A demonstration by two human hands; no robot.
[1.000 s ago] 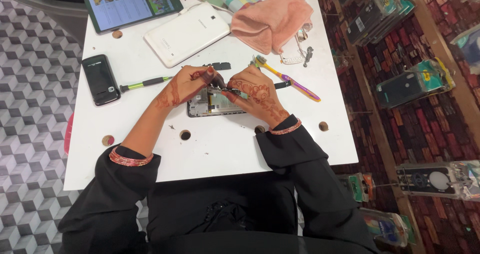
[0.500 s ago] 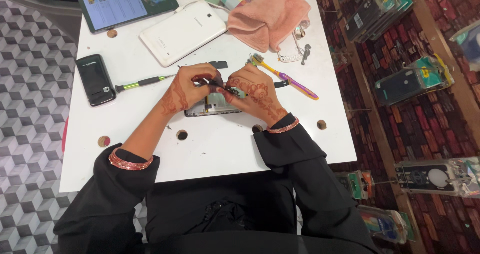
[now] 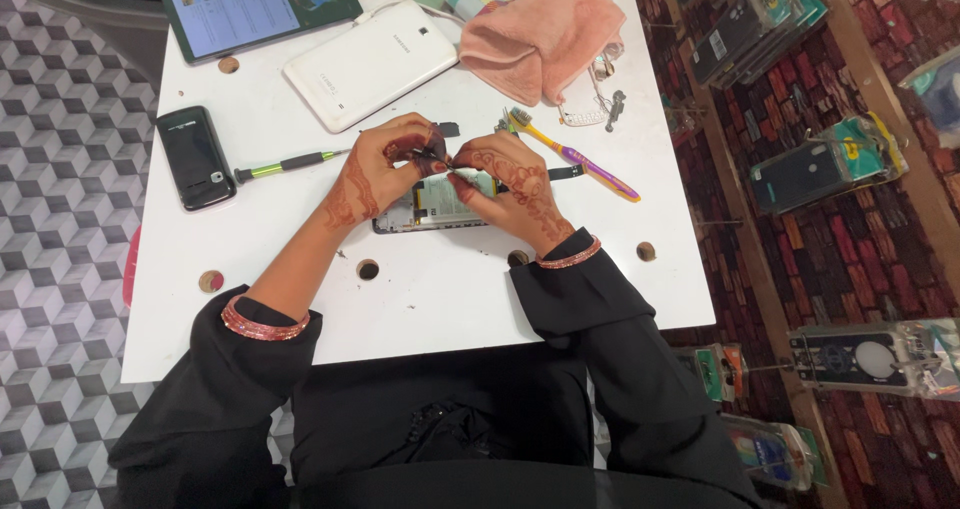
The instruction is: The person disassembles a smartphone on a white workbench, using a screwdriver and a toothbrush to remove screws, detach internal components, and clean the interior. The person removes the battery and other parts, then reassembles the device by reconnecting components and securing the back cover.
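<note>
An opened device (image 3: 432,207) with its inner parts showing lies flat on the white table (image 3: 300,239). Both my hands, patterned with henna, hover over its top edge. My left hand (image 3: 378,167) pinches a small dark tool whose tip points right. My right hand (image 3: 518,191) covers the device's right part, and its fingertips pinch a thin silvery piece that meets the tool tip. What lies under my fingers is hidden.
A green-handled screwdriver (image 3: 290,162) and a black phone (image 3: 196,157) lie to the left. Behind are a white tablet (image 3: 370,64), a lit tablet (image 3: 260,4) and a pink cloth (image 3: 545,39). A yellow-purple toothbrush (image 3: 575,154) lies right. Racks of packaged cases (image 3: 830,164) stand beside the table.
My hands stay over the opened device, their fingertips drawn a little closer together. The camera view has shifted slightly; the other things on the table have not moved.
</note>
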